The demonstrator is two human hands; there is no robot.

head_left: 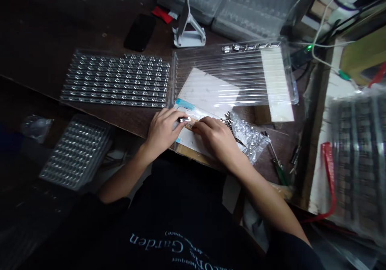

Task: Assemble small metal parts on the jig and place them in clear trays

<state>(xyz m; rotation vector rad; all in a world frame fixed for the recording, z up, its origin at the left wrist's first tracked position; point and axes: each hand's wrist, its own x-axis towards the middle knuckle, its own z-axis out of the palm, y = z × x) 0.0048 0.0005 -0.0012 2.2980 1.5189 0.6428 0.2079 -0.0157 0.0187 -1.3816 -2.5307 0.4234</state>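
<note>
Between thumb and fingers, my left hand (164,129) pinches a small metal connector (185,120), whose pale end sticks out to the right. My right hand (215,135) is just beside it, fingers bent together and pointing down at the work surface; what its fingertips hold, if anything, is hidden. Under both hands lies a white sheet (196,141) with blue tape (185,104) at its upper left. A heap of tiny metal parts (228,119) spills from a clear plastic bag (255,139) right of my right hand.
A full tray of metal parts (117,79) lies to the left, and a clear ribbed tray (250,77) with several parts on its top row lies ahead. A phone stand (189,30) and dark phone (140,32) are behind. A green-handled screwdriver (280,171) lies at right.
</note>
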